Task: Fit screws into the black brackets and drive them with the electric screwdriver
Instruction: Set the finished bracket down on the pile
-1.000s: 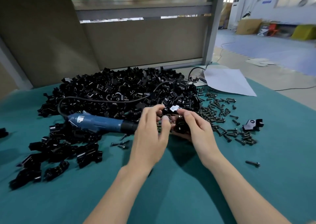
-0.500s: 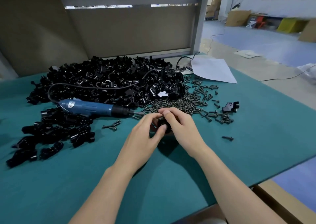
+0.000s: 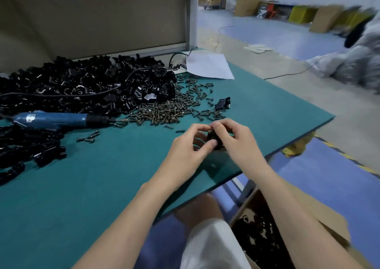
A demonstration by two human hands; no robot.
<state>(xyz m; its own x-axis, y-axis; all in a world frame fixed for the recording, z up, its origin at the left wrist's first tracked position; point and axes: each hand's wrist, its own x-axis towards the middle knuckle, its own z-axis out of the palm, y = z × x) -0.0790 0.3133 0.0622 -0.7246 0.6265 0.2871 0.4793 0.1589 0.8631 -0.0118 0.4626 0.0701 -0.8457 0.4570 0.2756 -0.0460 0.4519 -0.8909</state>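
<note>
My left hand (image 3: 190, 146) and my right hand (image 3: 235, 138) meet over the teal mat (image 3: 102, 186), both curled round one small black bracket (image 3: 213, 140) that shows between the fingers. My right fingertips pinch at its top, where a screw seems to sit. A big heap of black brackets (image 3: 82, 83) fills the back left. Beside it lies a scatter of dark screws (image 3: 168, 110). The blue electric screwdriver (image 3: 61, 119) lies on its side left of the screws, with its tip toward them.
A single black bracket (image 3: 223, 103) lies apart right of the screws. More brackets (image 3: 26, 151) sit at the left edge. White paper (image 3: 207, 66) lies at the far corner. A cardboard box (image 3: 320, 225) with black parts stands on the floor at the right, below the table edge.
Both hands have drawn back from the heap toward the table's near right edge with the bracket between them. The camera has swung down and right, bringing the box into view.
</note>
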